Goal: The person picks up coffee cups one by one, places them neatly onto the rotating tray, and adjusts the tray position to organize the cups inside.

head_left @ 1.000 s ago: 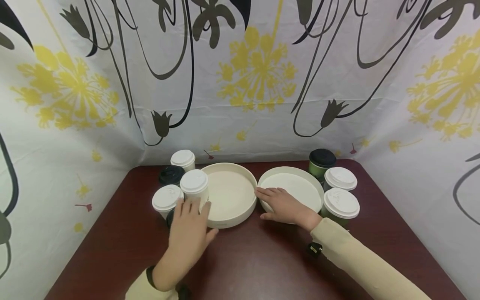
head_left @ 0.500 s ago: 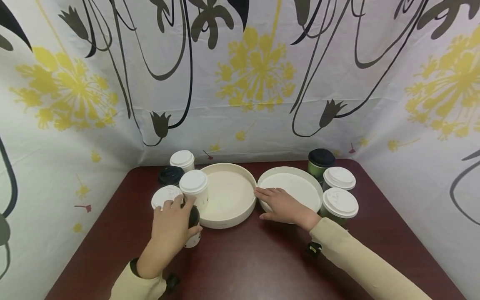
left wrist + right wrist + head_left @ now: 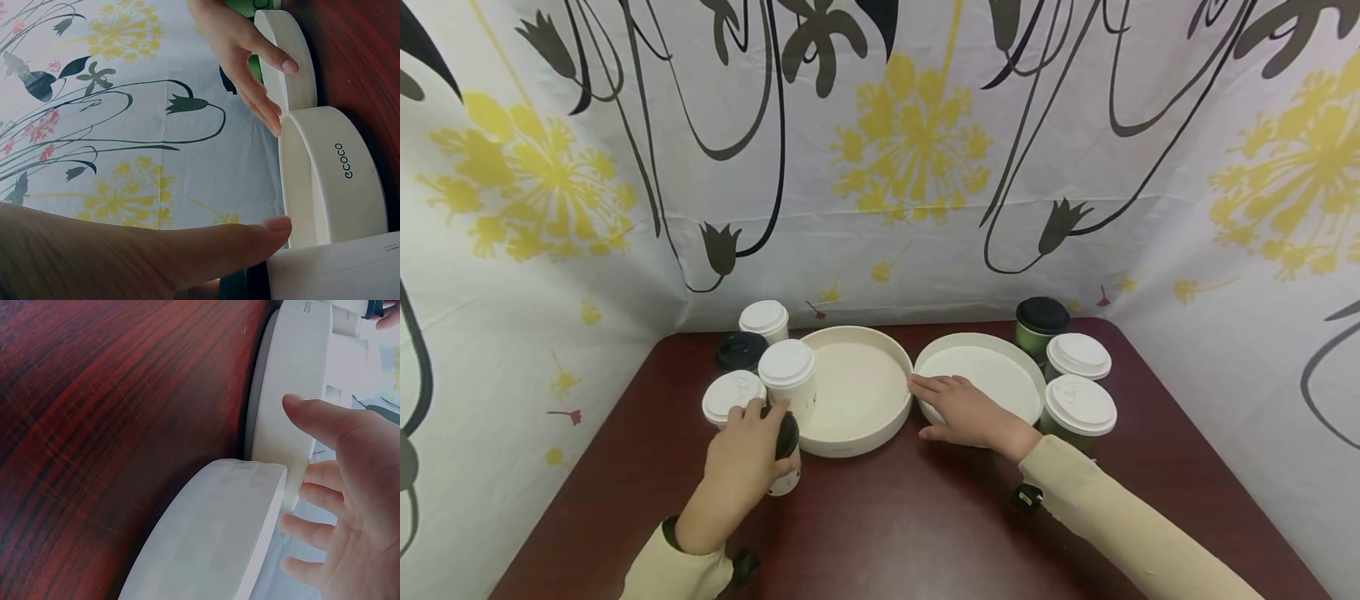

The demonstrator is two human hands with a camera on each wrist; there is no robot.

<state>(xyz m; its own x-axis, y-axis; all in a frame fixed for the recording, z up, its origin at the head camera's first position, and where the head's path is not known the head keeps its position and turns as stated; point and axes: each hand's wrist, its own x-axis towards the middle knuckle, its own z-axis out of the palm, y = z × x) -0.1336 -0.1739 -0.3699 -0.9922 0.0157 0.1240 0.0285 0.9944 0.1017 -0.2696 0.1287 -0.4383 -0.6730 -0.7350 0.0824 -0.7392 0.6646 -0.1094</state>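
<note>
In the head view my left hand (image 3: 741, 458) grips a white paper cup with a black lid (image 3: 786, 479) around its lid; the cup stands upright at the left tray's near-left side. The left wrist view shows my thumb (image 3: 225, 250) along this cup (image 3: 337, 272). My right hand (image 3: 968, 414) is held over the near-left edge of the smaller white round tray (image 3: 981, 343), its fingers extended and holding nothing. Beside that lies the larger cream round tray (image 3: 850, 448), marked "ecoco" in the left wrist view. A white-lidded cup (image 3: 788, 375) stands at or in its left side; which one cannot be told.
More lidded cups crowd the left: white-lidded ones (image 3: 730, 396) (image 3: 765, 321) and a black-lidded one (image 3: 741, 352). On the right are a black-lidded green cup (image 3: 1037, 333) and two white-lidded cups (image 3: 1078, 358) (image 3: 1078, 408). Patterned cloth (image 3: 880, 167) surrounds the dark red table (image 3: 887, 533).
My left hand has moved left and down from above the cups, and its fingers have closed round the black-lidded cup, which now stands further right and nearer. The right hand has stayed put.
</note>
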